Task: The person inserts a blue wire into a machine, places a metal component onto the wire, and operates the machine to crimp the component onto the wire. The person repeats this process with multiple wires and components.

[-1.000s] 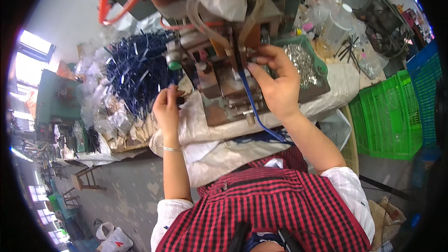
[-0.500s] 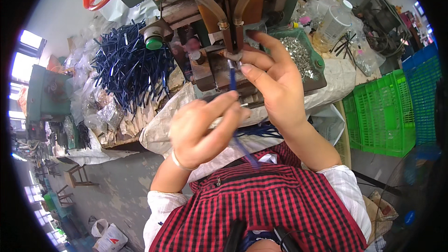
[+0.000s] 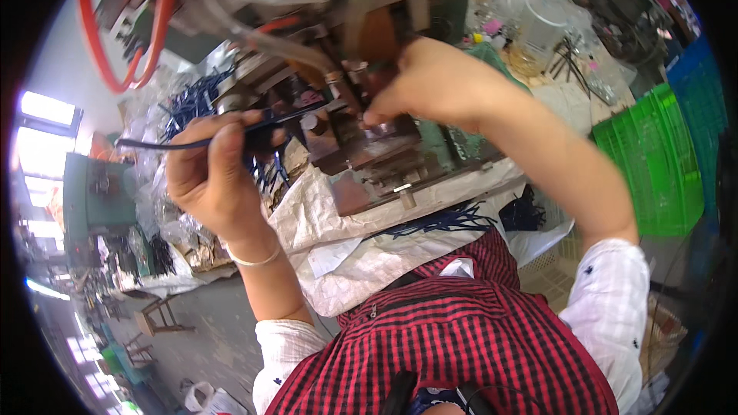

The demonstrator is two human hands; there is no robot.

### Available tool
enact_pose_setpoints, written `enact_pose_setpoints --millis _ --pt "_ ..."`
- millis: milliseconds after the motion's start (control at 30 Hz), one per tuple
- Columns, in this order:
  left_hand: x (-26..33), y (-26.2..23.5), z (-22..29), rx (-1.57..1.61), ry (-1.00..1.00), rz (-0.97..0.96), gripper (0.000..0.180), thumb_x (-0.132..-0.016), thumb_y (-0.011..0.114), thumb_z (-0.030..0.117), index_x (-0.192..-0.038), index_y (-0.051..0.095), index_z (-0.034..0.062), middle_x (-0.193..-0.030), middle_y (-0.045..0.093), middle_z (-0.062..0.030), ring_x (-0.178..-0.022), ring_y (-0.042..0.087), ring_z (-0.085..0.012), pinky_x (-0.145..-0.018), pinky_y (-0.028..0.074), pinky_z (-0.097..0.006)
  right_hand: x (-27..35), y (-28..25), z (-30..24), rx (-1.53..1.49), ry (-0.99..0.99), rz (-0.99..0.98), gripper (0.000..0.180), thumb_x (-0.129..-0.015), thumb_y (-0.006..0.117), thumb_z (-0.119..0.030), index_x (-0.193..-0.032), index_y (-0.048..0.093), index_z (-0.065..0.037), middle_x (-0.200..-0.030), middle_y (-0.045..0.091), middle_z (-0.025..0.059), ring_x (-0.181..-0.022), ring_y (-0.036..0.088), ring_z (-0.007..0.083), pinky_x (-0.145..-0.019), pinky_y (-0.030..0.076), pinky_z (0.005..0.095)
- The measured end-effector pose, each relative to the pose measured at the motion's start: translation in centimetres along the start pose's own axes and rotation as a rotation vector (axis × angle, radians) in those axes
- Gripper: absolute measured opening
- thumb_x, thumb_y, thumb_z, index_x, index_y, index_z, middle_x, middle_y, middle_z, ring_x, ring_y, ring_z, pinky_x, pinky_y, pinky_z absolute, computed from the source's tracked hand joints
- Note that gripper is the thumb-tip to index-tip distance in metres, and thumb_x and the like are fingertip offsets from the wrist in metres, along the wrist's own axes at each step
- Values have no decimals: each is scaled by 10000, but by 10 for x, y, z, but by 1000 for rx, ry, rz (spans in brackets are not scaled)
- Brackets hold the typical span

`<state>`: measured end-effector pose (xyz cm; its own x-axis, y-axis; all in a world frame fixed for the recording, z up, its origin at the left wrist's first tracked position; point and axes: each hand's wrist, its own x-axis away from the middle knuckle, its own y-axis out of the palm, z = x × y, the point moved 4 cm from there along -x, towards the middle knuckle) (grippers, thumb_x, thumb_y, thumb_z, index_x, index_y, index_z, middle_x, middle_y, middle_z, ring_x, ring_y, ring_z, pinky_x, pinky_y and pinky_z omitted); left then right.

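Blue strap: a long, thin dark-blue strap (image 3: 192, 141) is pinched in the left hand (image 3: 215, 177), over the left part of the worktop (image 3: 338, 223).
Long axis: near level, running left to right; free tail sticks out past the left of the fist, other end points right toward the press machine (image 3: 361, 131).
Left hand: closed, fingers curled over the strap, thumb on top; silver bangle (image 3: 250, 259) at the wrist.
Strap end to machine: end lies just left of the metal fixture, near but apart from it as far as I can tell.
Right hand: right hand (image 3: 430, 84) is at the machine's middle, fingertips down at the fixture; closed-looking pinch, but whether it holds anything cannot be told.
Nearer hand: right hand is at the fixture; left hand is a little way off to its left.
Loose stock: blue strap pile (image 3: 188, 100) behind the left hand; a few more straps (image 3: 446, 221) at the worktop's near edge.
Far right: green crate (image 3: 653, 161) beside the worktop.
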<state>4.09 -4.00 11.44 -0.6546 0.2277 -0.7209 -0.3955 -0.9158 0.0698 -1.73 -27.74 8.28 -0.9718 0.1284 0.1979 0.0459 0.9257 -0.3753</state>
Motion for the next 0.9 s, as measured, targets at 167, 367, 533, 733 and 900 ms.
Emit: enact_pose_setpoints --millis 167,367,533,733,900 --pt "15 6 7 -120 -18 -1 58 -937 692 -35 -946 639 -56 -906 703 -212 -760 714 -264 -626 635 -363 -7 -13 -5 -142 18 -104 261 -634 808 -181 -827 742 -18 -869 684 95 -816 611 244 -810 479 355" --pt "68 75 12 -593 526 -401 198 -774 837 16 -945 739 30 -927 745 -120 -698 711 -200 -582 564 -285 19 -34 74 292 -398 435 386 -798 681 -176 -1152 739 -34 -1154 733 187 -1104 689 345 -977 531 418" --pt "82 81 -9 -687 683 -411 237 -744 880 86 -920 722 74 -986 748 -90 -576 631 -102 -486 465 -246 49 -30 159 782 -234 898 288 -772 797 -201 -1012 760 -46 -1208 683 191 -1231 588 398 -1073 452 487" --pt "82 78 -7 -687 628 -445 258 -735 880 65 -930 714 96 -980 757 -73 -592 629 -132 -496 471 -267 43 -18 147 763 -400 798 179 -823 749 -101 -991 716 -50 -1246 665 167 -1270 576 369 -991 498 464" --pt "94 70 1 -618 441 -392 275 -745 838 63 -1003 744 76 -1084 760 -102 -654 664 -161 -537 498 -287 5 -18 154 938 -551 721 201 -845 670 -57 -1044 643 -48 -1180 688 179 -1168 637 388 -904 527 484"
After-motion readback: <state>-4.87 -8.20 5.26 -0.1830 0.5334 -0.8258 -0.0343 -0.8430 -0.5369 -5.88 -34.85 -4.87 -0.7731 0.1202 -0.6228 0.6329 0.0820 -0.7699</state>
